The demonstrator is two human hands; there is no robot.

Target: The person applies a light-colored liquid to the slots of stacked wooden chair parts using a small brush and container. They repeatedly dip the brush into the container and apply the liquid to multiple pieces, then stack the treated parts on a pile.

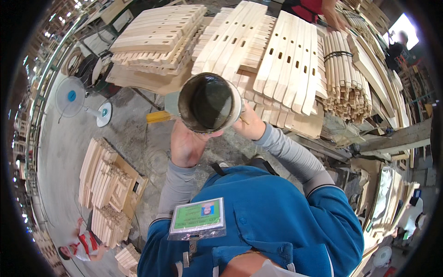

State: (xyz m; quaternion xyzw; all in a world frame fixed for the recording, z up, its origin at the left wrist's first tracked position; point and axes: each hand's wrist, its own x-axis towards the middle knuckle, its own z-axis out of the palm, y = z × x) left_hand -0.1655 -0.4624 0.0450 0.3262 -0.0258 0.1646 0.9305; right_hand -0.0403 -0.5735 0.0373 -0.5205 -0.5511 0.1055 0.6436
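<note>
A round, cup-like can (206,103) with a dark inside is held up in front of me, its open mouth facing me. My left hand (187,142) is closed on its lower left side, the fingers partly hidden behind it. On the right side of the can, my right hand (250,122) grips the wall, fingertips mostly out of sight. A yellow, flat-ended strip (158,117) juts out left of the can above my left wrist; I cannot tell its kind. Beyond the can lie stacks of pale wooden slats (290,60) with slots cut in them.
At far left stands a white fan (70,96). Another slat stack (159,30) lies at the back left, and a strapped bundle of wooden legs (345,76) at the right. Wooden pieces (108,180) fill a pallet on the left floor. A co-worker's arm (331,14) reaches in at the back.
</note>
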